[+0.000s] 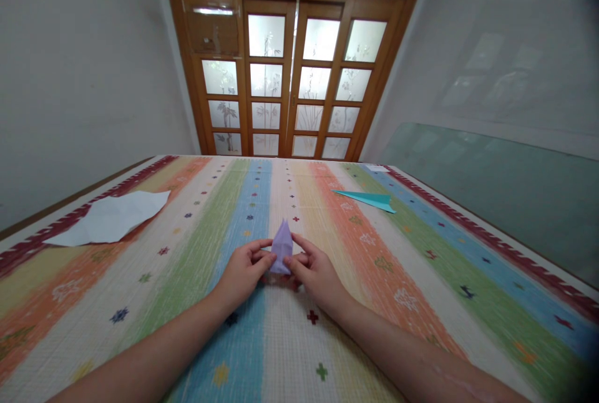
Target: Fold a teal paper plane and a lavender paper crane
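Note:
A small piece of folded purple paper (282, 246) is held up between my two hands, its pointed end facing away from me. My left hand (248, 267) pinches its left edge, thumb on the near face and index finger along the side. On the opposite edge, my right hand (314, 267) grips it in the same way with thumb and index finger. The remaining fingers of both hands are curled behind the paper and partly hidden. Both hands are just over the striped tablecloth (196, 303).
A sheet of white paper (112, 219) with uneven edges lies at the left. To the right rests a turquoise folded paper plane (369, 199). Wooden doors with glass panes (292, 78) stand beyond the far table edge, and a pale green panel (491, 184) leans along the right wall.

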Available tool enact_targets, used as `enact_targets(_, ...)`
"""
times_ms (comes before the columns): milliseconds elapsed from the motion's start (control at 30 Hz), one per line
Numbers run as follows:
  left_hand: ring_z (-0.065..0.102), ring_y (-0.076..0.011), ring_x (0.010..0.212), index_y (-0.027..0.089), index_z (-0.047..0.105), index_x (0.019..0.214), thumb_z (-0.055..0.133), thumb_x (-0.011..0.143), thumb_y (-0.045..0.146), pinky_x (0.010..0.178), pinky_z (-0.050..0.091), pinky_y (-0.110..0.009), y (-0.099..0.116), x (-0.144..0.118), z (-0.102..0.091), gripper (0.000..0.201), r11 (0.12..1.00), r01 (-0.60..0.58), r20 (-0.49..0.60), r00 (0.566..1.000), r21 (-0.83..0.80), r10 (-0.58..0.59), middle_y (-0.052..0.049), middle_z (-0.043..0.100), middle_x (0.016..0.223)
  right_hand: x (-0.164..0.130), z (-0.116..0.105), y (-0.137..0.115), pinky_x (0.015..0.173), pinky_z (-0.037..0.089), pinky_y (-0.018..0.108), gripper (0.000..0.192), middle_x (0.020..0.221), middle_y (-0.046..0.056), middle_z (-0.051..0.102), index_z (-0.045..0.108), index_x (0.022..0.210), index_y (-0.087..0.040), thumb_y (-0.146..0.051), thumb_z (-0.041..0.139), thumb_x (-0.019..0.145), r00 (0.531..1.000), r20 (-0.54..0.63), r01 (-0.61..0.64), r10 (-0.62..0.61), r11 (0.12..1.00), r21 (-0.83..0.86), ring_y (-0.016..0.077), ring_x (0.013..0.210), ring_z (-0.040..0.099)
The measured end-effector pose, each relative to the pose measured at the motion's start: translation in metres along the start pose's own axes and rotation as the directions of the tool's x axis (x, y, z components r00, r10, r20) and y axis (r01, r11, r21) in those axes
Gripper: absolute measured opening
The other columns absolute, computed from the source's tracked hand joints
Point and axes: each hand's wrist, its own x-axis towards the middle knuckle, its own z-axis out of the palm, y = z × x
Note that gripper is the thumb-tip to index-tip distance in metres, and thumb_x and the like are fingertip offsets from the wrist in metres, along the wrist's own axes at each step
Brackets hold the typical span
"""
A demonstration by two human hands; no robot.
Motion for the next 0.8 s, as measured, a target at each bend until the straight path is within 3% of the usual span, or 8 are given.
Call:
enact_targets(133,0.061,-0.0162,0.064,0.013,0.068,0.104,0.067,0.081,0.046,0.051,0.045,-0.023,0.0031,0.0,-0.0008,0.04,0.999,0.007,0.047,0.999,0.041,-0.009,-0.008,0.071,0.085,0.0014,0.0003,0.0014,0.046,0.043,0.022,0.052,0.062,-0.003,0.062,0.058,0.128,-0.015,-0.041,0.067,0.084,1.0,0.021,0.009,-0.008,0.999,-0.033,0.0106,0.048,0.053)
enact_targets(233,0.058,-0.0145,0.059,0.013,0.068,0.088,0.067,0.08,0.046,0.05,0.044,-0.023,0.0065,-0.0008,-0.0011,0.034,0.994,-0.009,0.095,0.996,0.113,-0.002,-0.005,0.067,0.074,0.0017,-0.0005,0.0021,0.047,0.045,0.022,0.044,0.065,-0.001,0.064,0.062,0.12,-0.015,-0.042,0.067,0.084,1.0,-0.006,0.016,-0.016,0.999,-0.044,0.0117,0.052,0.056)
enact_targets(333,0.058,-0.0138,0.057,0.014,0.067,0.088,0.07,0.077,0.045,0.051,0.045,-0.023,0.0078,-0.0014,-0.0009,0.033,0.993,0.01,0.145,0.989,0.118,-0.027,-0.003,0.066,0.072,0.0021,-0.0023,0.0036,0.049,0.047,0.022,0.039,0.066,-0.001,0.064,0.063,0.114,-0.016,-0.041,0.067,0.085,0.999,-0.029,0.018,-0.02,0.998,-0.063,0.0118,0.054,0.057)
enact_targets(600,0.053,-0.0119,0.047,0.016,0.06,0.079,0.068,0.078,0.043,0.048,0.041,-0.024,0.0054,0.0017,-0.0036,0.029,0.996,0.051,0.093,0.994,0.068,-0.057,0.002,0.059,0.058,0.0037,-0.0064,0.0071,0.05,0.048,0.023,0.05,0.082,0.003,0.069,0.056,0.121,-0.017,-0.038,0.073,0.079,1.0,0.02,-0.008,0.009,0.999,-0.054,0.0159,0.069,0.065)
enact_targets(800,0.052,-0.0122,0.046,0.017,0.059,0.076,0.066,0.079,0.041,0.047,0.038,-0.023,0.0036,0.0028,-0.0053,0.026,0.996,0.054,0.106,0.992,0.07,-0.061,0.003,0.057,0.053,0.004,-0.0073,0.0076,0.051,0.048,0.025,0.052,0.077,0.001,0.068,0.054,0.123,-0.017,-0.038,0.072,0.079,1.0,0.027,-0.009,0.011,0.997,-0.074,0.0159,0.066,0.064)
